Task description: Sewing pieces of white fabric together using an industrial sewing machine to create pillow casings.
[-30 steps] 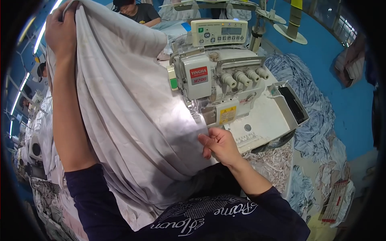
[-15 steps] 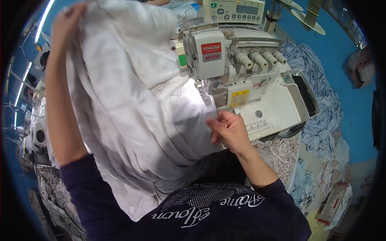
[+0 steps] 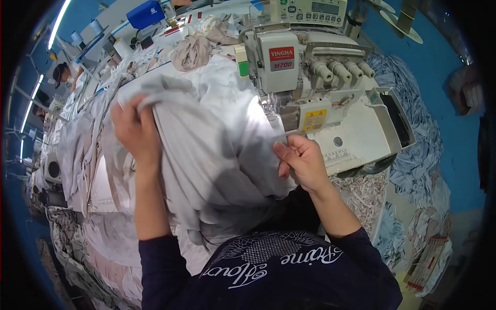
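Note:
A large piece of white fabric [image 3: 206, 150] drapes over the sewing table and down to my lap. Its right edge runs up to the presser foot of a white overlock sewing machine [image 3: 318, 98], where a lamp lights the cloth. My right hand [image 3: 306, 163] pinches that edge between thumb and fingers, just in front of the presser foot. Farther left, my left hand [image 3: 135, 129] is raised with its fingers curled round a gathered fold of the same fabric. The needle area is too small to make out.
A control panel [image 3: 323, 11] stands behind the machine. Crumpled blue-grey cloth [image 3: 405, 113] is heaped to the right, fabric scraps [image 3: 359, 201] below. At the back left are beige cloth [image 3: 191, 53], a blue machine cover [image 3: 144, 14] and a person [image 3: 64, 75].
My left hand has come down and right from the far upper left, drawing the fabric with it and uncovering the table behind. My right hand keeps its pinch near the presser foot.

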Tool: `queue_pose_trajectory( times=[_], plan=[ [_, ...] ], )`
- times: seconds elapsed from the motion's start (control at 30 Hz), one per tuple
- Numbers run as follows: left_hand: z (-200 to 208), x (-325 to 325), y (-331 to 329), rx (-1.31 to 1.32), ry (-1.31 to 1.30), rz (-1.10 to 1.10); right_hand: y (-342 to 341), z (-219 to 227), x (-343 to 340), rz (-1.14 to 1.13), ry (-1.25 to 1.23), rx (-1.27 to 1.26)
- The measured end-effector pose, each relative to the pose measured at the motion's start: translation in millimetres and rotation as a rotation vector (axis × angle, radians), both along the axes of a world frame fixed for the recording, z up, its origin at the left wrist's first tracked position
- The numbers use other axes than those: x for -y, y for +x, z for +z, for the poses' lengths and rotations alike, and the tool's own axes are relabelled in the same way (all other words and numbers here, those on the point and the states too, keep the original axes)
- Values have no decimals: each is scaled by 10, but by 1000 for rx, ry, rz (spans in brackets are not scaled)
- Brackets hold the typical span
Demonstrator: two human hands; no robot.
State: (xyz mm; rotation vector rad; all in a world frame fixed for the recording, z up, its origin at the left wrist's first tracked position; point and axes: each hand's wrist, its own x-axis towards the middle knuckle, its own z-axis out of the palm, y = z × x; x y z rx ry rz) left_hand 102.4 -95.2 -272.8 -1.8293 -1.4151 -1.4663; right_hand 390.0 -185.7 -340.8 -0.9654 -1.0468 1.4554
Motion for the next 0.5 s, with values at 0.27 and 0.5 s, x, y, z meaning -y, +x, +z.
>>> queue_pose_trajectory(
  times=[0.27, 0.5],
  plan=[
    [838, -633, -273, -204, 142, 83, -7, 31, 45, 38, 14, -57],
    [-548, 662, 5, -321, -743, -170, -38, 23, 16, -13, -35, -21]
  ],
)
